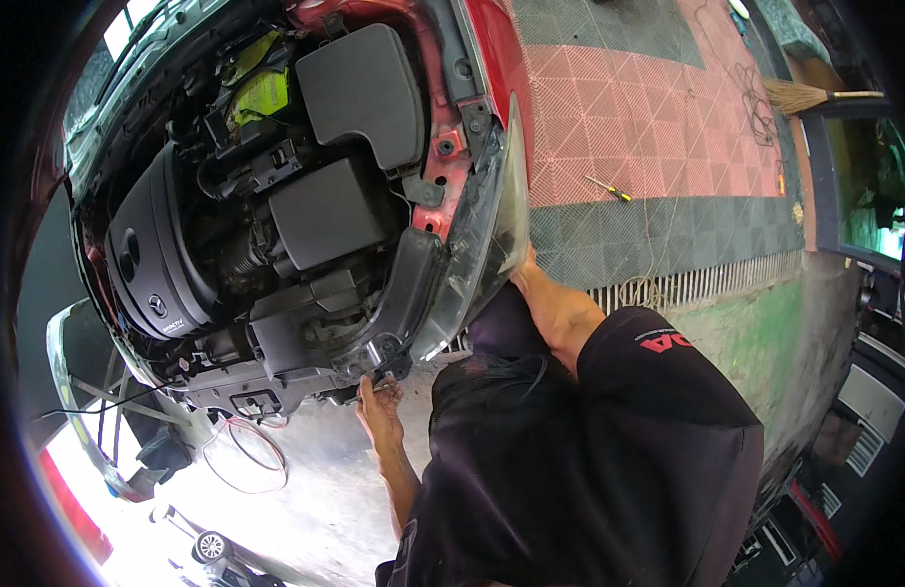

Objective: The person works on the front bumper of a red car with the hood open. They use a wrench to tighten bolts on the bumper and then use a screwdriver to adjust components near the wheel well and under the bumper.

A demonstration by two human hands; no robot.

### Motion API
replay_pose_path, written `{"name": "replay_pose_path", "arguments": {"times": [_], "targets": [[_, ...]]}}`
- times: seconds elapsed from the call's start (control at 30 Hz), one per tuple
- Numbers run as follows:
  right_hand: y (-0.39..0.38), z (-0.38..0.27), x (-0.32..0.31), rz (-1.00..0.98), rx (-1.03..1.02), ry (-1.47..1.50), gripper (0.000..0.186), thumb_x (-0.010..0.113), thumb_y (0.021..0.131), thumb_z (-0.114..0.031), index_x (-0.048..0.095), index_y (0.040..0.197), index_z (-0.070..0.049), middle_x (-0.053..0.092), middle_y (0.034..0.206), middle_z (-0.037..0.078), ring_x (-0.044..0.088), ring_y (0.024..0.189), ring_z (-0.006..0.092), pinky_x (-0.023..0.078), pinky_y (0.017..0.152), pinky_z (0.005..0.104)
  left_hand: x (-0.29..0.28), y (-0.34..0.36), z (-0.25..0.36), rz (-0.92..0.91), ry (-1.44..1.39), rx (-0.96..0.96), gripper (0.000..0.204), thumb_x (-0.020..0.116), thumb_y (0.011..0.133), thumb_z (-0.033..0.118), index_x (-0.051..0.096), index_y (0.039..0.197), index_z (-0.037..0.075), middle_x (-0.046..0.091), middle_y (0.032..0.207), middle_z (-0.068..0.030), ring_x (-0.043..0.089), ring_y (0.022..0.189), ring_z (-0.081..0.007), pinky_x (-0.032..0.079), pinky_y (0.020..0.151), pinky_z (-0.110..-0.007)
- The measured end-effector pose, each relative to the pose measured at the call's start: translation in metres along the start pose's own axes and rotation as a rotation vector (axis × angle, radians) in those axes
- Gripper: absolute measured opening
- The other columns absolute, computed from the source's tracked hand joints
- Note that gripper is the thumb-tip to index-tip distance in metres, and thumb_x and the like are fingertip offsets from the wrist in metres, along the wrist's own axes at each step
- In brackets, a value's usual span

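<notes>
The headlight (pixel 506 205) of a red car sits at the front corner of the open engine bay, its clear lens facing me. My right hand (pixel 528 264) reaches to the outer edge of the headlight; its fingers are hidden behind the lens. Below the headlight's inner end, my left hand (pixel 379 399) is at a dark bracket (pixel 386 360) on the car's front. The left fingers are bent and pinched together, with a small shiny piece at their tips that is too small to name.
Black plastic covers (pixel 359 88) and the engine cover (pixel 154 254) fill the bay. A yellow-handled screwdriver (pixel 609 189) lies on the red and grey floor tiles (pixel 638 127), near a drain grate (pixel 706 282). A looped hose (pixel 247 455) rests on the concrete; a broom (pixel 799 96) is at far right.
</notes>
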State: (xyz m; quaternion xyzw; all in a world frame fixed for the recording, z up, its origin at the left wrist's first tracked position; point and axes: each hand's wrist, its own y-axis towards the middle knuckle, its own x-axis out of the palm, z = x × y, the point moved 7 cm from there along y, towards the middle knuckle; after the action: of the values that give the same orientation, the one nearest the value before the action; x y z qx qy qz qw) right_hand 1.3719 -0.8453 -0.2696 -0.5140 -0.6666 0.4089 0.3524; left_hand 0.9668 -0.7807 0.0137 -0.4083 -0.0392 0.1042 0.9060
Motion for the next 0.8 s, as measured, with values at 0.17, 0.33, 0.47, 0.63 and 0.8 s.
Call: {"name": "replay_pose_path", "arguments": {"times": [0.17, 0.33, 0.47, 0.63, 0.8], "targets": [[0.001, -0.004, 0.0, 0.001, 0.016, 0.086, 0.062, 0.039, 0.105, -0.045, 0.057, 0.136, 0.005, 0.063, 0.13, 0.023, 0.064, 0.111, 0.033, 0.051, 0.093, 0.0424, 0.0, 0.004, 0.0, -0.035, -0.001, -0.034, 0.044, 0.061, 0.102, 0.04, 0.057, 0.123, 0.001, 0.071, 0.091, -0.0152, 0.069, 0.075, -0.0212, 0.058, 0.067, -0.032], [0.042, 0.007, -0.015, 0.044, -0.009, 0.033, 0.059, 0.043, 0.104, -0.041, 0.057, 0.133, 0.008, 0.064, 0.128, 0.021, 0.063, 0.112, 0.0328, 0.051, 0.095, 0.0443, 0.003, 0.011, -0.002, -0.062, 0.042, -0.061, 0.044, 0.06, 0.103, 0.04, 0.056, 0.123, 0.002, 0.071, 0.091, -0.0152, 0.069, 0.076, -0.0224, 0.059, 0.068, -0.034], [0.027, 0.006, -0.008, 0.105, 0.022, -0.133, 0.058, 0.042, 0.106, -0.042, 0.059, 0.13, 0.007, 0.064, 0.127, 0.022, 0.063, 0.109, 0.033, 0.051, 0.093, 0.0445, -0.006, 0.019, 0.0, -0.085, 0.06, -0.059, 0.041, 0.059, 0.103, 0.04, 0.057, 0.12, 0.003, 0.071, 0.09, -0.0152, 0.07, 0.077, -0.0231, 0.059, 0.068, -0.035], [0.005, -0.009, -0.006, 0.164, -0.001, -0.257, 0.071, 0.037, 0.102, -0.051, 0.057, 0.137, 0.008, 0.052, 0.147, 0.028, 0.049, 0.138, 0.0414, 0.038, 0.113, 0.0472, -0.013, 0.032, -0.004, -0.114, 0.098, -0.086, 0.041, 0.058, 0.104, 0.041, 0.057, 0.117, 0.003, 0.071, 0.091, -0.0158, 0.07, 0.078, -0.0242, 0.06, 0.068, -0.036], [-0.016, -0.019, -0.002, 0.141, -0.041, -0.349, 0.071, 0.034, 0.102, -0.05, 0.059, 0.136, 0.007, 0.053, 0.147, 0.028, 0.046, 0.14, 0.0421, 0.036, 0.113, 0.0485, -0.017, 0.028, -0.007, -0.025, 0.02, -0.157, 0.038, 0.054, 0.106, 0.038, 0.058, 0.113, 0.001, 0.071, 0.091, -0.0158, 0.07, 0.079, -0.0265, 0.059, 0.07, -0.037]]}}
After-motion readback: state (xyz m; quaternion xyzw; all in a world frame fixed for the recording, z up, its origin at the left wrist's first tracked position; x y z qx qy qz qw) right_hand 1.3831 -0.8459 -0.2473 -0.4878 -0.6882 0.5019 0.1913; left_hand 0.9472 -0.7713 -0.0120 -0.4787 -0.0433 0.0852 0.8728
